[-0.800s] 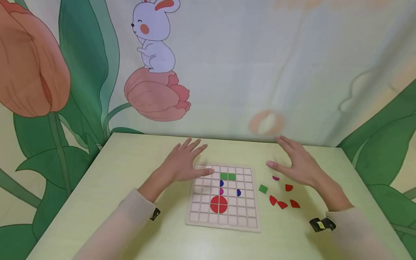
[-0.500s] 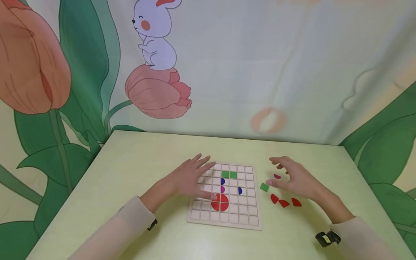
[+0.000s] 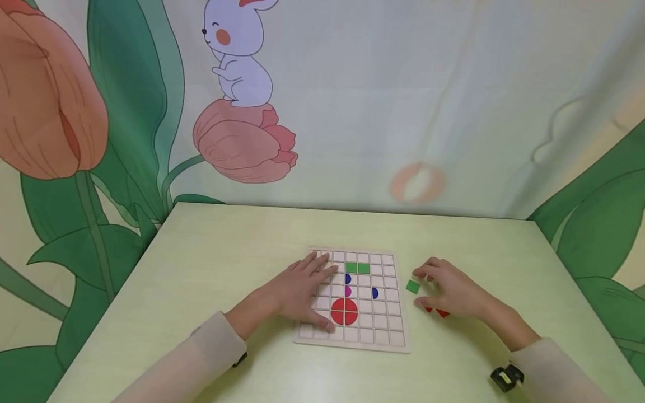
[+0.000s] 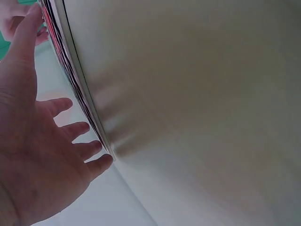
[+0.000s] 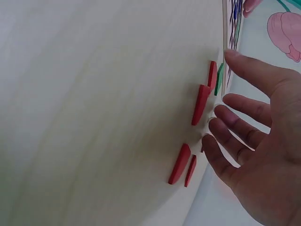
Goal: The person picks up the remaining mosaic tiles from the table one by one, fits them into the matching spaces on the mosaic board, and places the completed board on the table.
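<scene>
My left hand (image 3: 302,288) lies with spread fingers over the left side of a square gridded board (image 3: 381,322), its thumb near the lower cells. On the board are two green squares (image 3: 364,268), two blue half-circles (image 3: 375,293), a magenta half-circle (image 3: 347,291) and red quarter pieces forming a circle (image 3: 350,305). Right of the board, my right hand (image 3: 450,288) hovers close around a loose green square (image 3: 412,286), thumb and fingertips apart. Loose red quarter-circle pieces (image 5: 201,104) lie beneath that hand, partly hidden in the head view.
A pale yellow-green table (image 3: 227,240) bears everything. Behind it hangs a curtain (image 3: 342,112) printed with a rabbit (image 3: 244,78) and tulips. Both wrists wear dark straps, with one strap (image 3: 506,378) showing at the right cuff.
My right hand has come down and left to the green square, covering the loose pieces. My left hand has lowered toward me onto the board's left side.
</scene>
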Action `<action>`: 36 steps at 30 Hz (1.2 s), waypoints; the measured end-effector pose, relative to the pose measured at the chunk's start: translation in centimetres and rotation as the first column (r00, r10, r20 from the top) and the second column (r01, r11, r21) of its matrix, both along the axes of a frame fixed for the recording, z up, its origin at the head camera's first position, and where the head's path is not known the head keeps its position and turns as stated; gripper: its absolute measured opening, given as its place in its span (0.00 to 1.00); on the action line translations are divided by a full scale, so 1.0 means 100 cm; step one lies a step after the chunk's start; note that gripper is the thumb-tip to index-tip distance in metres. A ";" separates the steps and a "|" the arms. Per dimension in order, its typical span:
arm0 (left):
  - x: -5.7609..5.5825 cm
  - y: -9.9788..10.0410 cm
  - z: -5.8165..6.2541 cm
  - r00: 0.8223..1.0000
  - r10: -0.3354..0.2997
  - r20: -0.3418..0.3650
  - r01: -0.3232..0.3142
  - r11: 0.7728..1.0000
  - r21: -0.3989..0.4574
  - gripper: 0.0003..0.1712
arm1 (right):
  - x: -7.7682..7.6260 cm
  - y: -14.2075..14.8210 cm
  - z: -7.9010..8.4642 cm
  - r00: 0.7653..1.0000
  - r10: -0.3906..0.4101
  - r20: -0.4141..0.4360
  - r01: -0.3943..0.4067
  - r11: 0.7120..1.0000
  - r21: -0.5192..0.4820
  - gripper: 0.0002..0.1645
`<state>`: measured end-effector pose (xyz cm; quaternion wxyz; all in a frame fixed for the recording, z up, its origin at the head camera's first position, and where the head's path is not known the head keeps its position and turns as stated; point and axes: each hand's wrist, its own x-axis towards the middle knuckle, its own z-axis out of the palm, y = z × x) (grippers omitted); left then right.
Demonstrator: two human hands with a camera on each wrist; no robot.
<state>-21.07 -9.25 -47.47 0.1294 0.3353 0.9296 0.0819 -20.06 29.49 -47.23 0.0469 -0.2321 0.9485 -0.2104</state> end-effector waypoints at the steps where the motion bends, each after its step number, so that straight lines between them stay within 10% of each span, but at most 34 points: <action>1: 0.000 0.001 0.000 1.000 -0.001 -0.005 0.001 1.000 -0.006 0.75 | 0.000 0.000 0.000 1.000 0.000 0.000 0.000 1.000 0.000 0.29; 36: -0.005 0.004 -0.004 0.998 -0.056 -0.009 0.055 0.994 -0.095 0.75 | 0.008 -0.009 -0.008 0.999 -0.036 0.012 0.037 0.997 -0.063 0.11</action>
